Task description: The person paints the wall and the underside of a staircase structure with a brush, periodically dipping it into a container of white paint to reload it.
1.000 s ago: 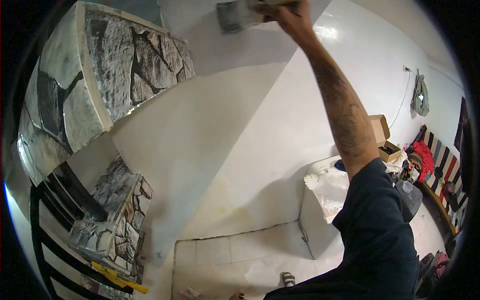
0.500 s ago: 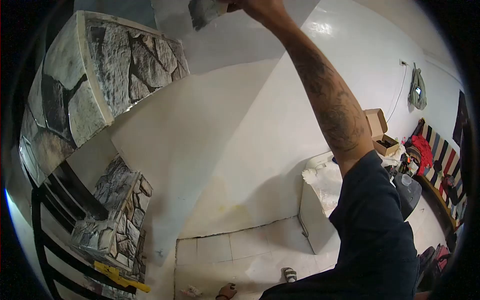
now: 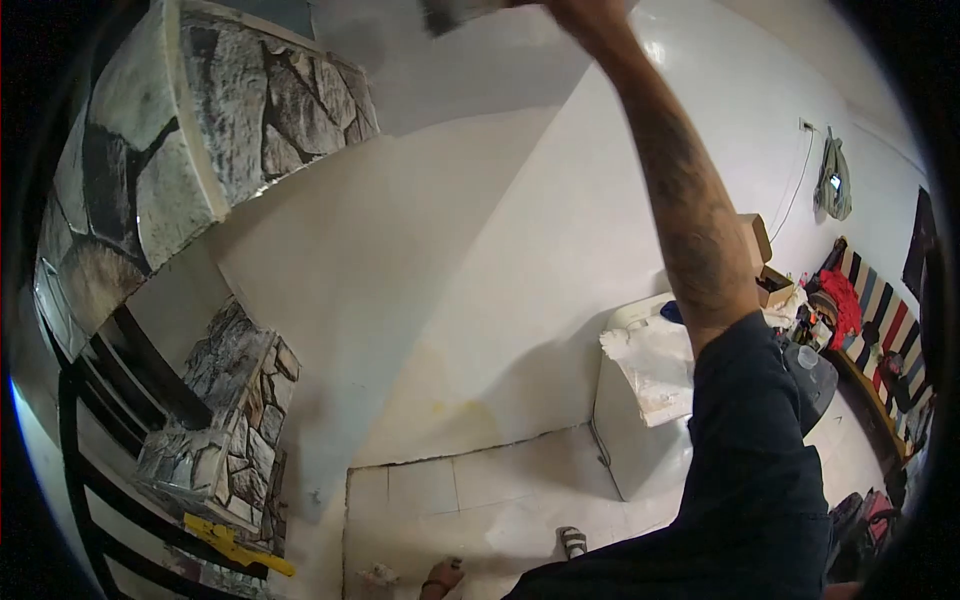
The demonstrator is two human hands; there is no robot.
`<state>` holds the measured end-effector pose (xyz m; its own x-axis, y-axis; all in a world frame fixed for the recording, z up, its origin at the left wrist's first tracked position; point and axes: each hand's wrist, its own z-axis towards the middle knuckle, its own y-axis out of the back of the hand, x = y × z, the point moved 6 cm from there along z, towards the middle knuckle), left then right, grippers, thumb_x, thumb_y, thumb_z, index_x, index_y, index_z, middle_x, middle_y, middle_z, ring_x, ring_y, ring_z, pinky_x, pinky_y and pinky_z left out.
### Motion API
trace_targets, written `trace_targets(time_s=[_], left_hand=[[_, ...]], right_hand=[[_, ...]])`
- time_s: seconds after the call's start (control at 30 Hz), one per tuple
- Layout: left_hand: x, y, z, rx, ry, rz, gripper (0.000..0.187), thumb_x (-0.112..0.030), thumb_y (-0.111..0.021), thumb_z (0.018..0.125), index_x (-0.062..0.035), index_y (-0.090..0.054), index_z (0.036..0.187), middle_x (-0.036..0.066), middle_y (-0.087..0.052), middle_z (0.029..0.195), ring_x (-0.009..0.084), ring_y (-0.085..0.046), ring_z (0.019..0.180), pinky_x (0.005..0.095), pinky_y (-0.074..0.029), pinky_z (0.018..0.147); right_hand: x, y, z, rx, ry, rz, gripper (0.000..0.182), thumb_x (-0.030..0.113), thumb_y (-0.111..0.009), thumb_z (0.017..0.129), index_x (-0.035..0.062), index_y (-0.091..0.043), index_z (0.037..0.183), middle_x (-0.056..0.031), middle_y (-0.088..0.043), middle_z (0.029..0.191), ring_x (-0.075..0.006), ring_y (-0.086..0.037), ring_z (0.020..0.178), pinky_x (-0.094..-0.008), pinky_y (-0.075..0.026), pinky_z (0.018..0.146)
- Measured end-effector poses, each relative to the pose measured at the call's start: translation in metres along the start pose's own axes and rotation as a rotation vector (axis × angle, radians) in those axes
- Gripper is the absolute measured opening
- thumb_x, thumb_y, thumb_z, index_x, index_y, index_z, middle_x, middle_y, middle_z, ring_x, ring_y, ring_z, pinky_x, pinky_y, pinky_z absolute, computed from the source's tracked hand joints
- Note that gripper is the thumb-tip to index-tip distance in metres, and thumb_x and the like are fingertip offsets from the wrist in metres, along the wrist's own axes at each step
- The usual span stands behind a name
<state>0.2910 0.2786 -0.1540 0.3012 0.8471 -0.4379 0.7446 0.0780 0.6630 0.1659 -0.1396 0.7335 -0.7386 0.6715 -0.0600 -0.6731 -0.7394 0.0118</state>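
Note:
My right hand point(image 3: 588, 18) is raised at the top edge of the view, partly cut off. It is closed on a putty knife whose wide, smeared blade point(image 3: 455, 12) lies near the grey upper part of the wall point(image 3: 470, 75). Low in the view, my left hand point(image 3: 445, 573) hangs far below, with a band at the wrist. Its fingers are curled, and whatever they may hold is too small to make out. A sandalled foot point(image 3: 573, 543) stands on the tiled floor close to it.
At left are a stone-patterned overhang point(image 3: 270, 100), a lower stone-patterned ledge point(image 3: 235, 400), a black railing point(image 3: 75, 450) and a yellow tool point(image 3: 235, 545). Right of centre stands a white covered appliance point(image 3: 640, 400). Beyond it are a cardboard box point(image 3: 772, 285) and a striped bench point(image 3: 885, 330).
My right hand and the putty knife have moved right and slightly upward, with more of both cut off. My left hand has shifted slightly left and up in the view.

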Motion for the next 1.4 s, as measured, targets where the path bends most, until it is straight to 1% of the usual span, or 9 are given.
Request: trace_targets(time_s=[0.27,0.6,0.77,0.83,0.87,0.9,1.07,1.27,1.4], left_hand=[[-0.009,-0.026,0.011,-0.035,-0.065,-0.085,0.053,-0.031,-0.072,0.078,-0.0093,-0.059,0.125,0.008,-0.069,0.114,0.0260,-0.065,0.105,0.0380,-0.051,0.094],[0.043,-0.065,-0.021,0.115,0.016,-0.199,0.051,-0.025,-0.077,0.078,-0.0094,-0.061,0.124,0.009,-0.070,0.112,0.0237,-0.067,0.101,0.0381,-0.051,0.095],[0.004,-0.069,-0.006,0.128,-0.107,-0.096,0.053,-0.032,-0.073,0.082,-0.0099,-0.059,0.128,0.012,-0.069,0.116,0.0274,-0.067,0.103,0.0415,-0.051,0.096],[-0.006,-0.069,0.006,0.139,-0.165,0.055,0.057,-0.039,-0.070,0.084,-0.0104,-0.058,0.131,0.013,-0.067,0.119,0.0290,-0.067,0.101,0.0438,-0.052,0.094],[-0.007,-0.068,0.010,0.150,0.093,0.344,0.055,-0.034,-0.073,0.084,-0.0093,-0.057,0.130,0.013,-0.067,0.119,0.0263,-0.068,0.099,0.0410,-0.054,0.089],[-0.017,-0.066,0.003,0.078,-0.012,0.160,0.051,-0.028,-0.068,0.085,-0.0083,-0.057,0.130,0.015,-0.064,0.122,0.0298,-0.062,0.109,0.0421,-0.049,0.095],[-0.070,-0.031,-0.009,-0.080,-0.265,-0.149,0.045,-0.021,-0.062,0.087,-0.0058,-0.058,0.128,0.017,-0.064,0.121,0.0313,-0.062,0.108,0.0407,-0.048,0.095],[-0.219,0.077,-0.064,-0.397,-0.674,-0.577,0.054,-0.017,-0.080,0.079,-0.0070,-0.056,0.126,0.011,-0.067,0.104,0.0200,-0.068,0.089,0.0327,-0.057,0.079],[-0.283,0.123,-0.107,-0.611,-0.859,-0.355,0.041,-0.017,-0.083,0.072,-0.0084,-0.067,0.109,0.007,-0.068,0.097,0.0211,-0.068,0.084,0.0348,-0.057,0.076]], right_hand=[[-0.056,0.031,-0.014,0.026,-0.153,-0.104,0.006,0.000,-0.069,0.083,-0.0043,-0.065,0.084,-0.0133,-0.068,0.082,-0.0214,-0.068,0.072,-0.0354,-0.061,0.060],[0.090,0.128,-0.072,0.035,0.042,-0.422,0.026,0.010,-0.070,0.084,-0.0082,-0.065,0.102,-0.0122,-0.066,0.081,-0.0180,-0.063,0.065,-0.0278,-0.049,0.058],[0.109,0.101,-0.191,0.000,-0.444,-0.167,0.023,0.010,-0.077,0.078,-0.0006,-0.060,0.091,-0.0124,-0.064,0.093,-0.0206,-0.065,0.067,-0.0291,-0.053,0.057],[0.095,0.089,-0.251,0.391,-0.209,-0.612,0.036,0.009,-0.082,0.070,0.0038,-0.060,0.098,-0.0101,-0.062,0.097,-0.0259,-0.065,0.089,-0.0359,-0.054,0.074],[0.084,0.072,-0.277,0.426,-0.552,-0.585,0.035,0.008,-0.086,0.060,0.0055,-0.064,0.087,-0.0088,-0.060,0.095,-0.0245,-0.061,0.087,-0.0398,-0.050,0.073],[0.067,0.065,-0.316,0.496,-0.572,-0.520,0.036,0.009,-0.088,0.057,0.0071,-0.063,0.083,-0.0092,-0.060,0.094,-0.0264,-0.061,0.083,-0.0388,-0.050,0.070],[0.046,0.012,-0.474,1.197,-0.743,-0.762,0.041,0.048,-0.071,0.080,0.0132,-0.065,0.102,-0.0086,-0.065,0.095,-0.0337,-0.066,0.081,-0.0445,-0.054,0.071],[0.074,-0.052,-0.639,1.415,-0.787,-0.546,0.030,0.033,-0.058,0.088,0.0190,-0.060,0.115,-0.0119,-0.069,0.083,-0.0355,-0.068,0.077,-0.0476,-0.054,0.065],[0.102,-0.106,-0.689,1.409,-0.841,-0.410,0.042,0.039,-0.060,0.087,0.0190,-0.056,0.124,-0.0154,-0.069,0.082,-0.0377,-0.068,0.077,-0.0491,-0.053,0.065]])
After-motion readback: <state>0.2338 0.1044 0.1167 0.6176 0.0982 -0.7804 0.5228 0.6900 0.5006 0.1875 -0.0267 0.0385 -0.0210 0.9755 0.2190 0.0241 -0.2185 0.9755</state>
